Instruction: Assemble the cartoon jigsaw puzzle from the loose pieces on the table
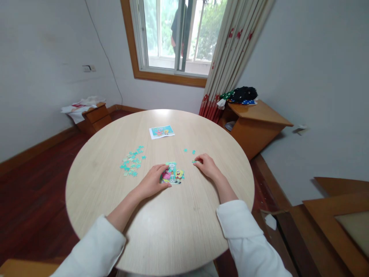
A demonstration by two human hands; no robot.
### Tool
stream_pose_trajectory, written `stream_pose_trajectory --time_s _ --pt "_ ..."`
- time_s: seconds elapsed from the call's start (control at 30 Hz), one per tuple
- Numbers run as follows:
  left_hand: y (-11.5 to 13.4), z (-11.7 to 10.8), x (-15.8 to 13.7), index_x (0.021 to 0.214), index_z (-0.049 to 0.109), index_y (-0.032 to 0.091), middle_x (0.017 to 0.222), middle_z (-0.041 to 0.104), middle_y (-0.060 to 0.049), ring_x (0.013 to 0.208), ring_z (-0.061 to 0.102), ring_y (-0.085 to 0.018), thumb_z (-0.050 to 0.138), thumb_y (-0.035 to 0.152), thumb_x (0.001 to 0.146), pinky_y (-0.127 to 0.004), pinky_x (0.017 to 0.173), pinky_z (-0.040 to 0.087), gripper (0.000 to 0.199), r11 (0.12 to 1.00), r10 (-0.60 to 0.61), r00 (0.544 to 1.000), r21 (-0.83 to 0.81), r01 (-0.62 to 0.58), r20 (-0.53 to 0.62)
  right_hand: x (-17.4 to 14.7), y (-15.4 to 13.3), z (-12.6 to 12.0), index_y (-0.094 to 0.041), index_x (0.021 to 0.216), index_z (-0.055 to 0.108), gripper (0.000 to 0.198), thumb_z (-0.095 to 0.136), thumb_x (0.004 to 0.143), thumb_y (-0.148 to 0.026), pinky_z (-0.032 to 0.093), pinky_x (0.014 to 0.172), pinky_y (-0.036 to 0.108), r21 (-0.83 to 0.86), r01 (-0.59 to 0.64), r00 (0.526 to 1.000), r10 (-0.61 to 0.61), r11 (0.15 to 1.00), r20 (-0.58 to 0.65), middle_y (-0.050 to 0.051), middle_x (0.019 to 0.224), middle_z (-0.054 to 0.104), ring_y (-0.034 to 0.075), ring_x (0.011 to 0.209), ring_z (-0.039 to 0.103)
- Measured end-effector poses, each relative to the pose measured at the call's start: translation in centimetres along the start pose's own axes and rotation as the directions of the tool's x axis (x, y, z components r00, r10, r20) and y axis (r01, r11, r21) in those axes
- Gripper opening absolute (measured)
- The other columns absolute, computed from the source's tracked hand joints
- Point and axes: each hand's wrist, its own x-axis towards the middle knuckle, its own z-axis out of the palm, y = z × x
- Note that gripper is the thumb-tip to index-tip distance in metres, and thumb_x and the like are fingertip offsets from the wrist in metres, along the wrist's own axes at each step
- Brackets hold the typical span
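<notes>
A partly joined jigsaw puzzle [173,175] with cartoon figures lies flat on the round table. My left hand [153,179] holds its left side, with the thumb at the lower edge and the fingers at the upper edge. To the right of the puzzle, my right hand [206,165] pinches a small puzzle piece [193,161] at the tabletop; the fingertips partly hide it. Just beyond that hand are two loose teal pieces, one puzzle piece [185,150] farther left and another puzzle piece [193,152] nearer.
Several loose pieces [132,161] are scattered left of the puzzle. A picture sheet [162,132] lies toward the far side of the round table [170,227]. Wooden cabinets flank the table, the right cabinet [256,115] bearing cloths. A person [176,30] stands outside the window.
</notes>
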Motion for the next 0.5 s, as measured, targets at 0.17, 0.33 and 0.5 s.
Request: stream_pose_trajectory --time_s 0.17,0.33,0.5 --pt "-0.3 0.1 0.1 0.125 0.051 0.017 0.13 0.05 -0.015 0.124 0.043 -0.029 0.067 0.035 0.071 -0.047 0.104 0.034 0.059 1.0 -0.007 1.0 0.011 0.008 -0.014 0.0 -0.1 0.1 -0.015 0.082 0.062 0.01 0.061 0.072 -0.017 0.042 0.078 0.03 0.014 0.021 0.999 -0.021 1.0 0.038 0.005 0.086 0.058 0.015 0.081 0.053" --pt "-0.8 0.4 0.2 0.125 0.05 0.016 0.131 0.048 -0.016 0.125 0.041 -0.028 0.064 0.037 0.073 -0.046 0.106 0.033 0.057 0.999 -0.027 0.999 0.03 0.027 -0.026 -0.3 -0.1 0.0 -0.016 0.084 0.059 0.012 0.059 0.072 -0.017 0.041 0.079 0.03 0.072 0.06 0.995 -0.066 0.996 0.076 0.004 0.087 0.057 0.014 0.081 0.052" --pt "-1.1 0.5 0.3 0.124 0.05 0.017 0.131 0.047 -0.015 0.125 0.041 -0.028 0.063 0.038 0.074 -0.047 0.105 0.033 0.056 0.999 -0.027 0.999 0.033 0.028 -0.041 -0.3 -0.3 0.1 -0.016 0.083 0.057 0.012 0.058 0.071 -0.019 0.041 0.074 0.028 0.179 0.027 0.992 -0.049 0.983 0.12 0.001 0.078 0.057 0.013 0.074 0.051"
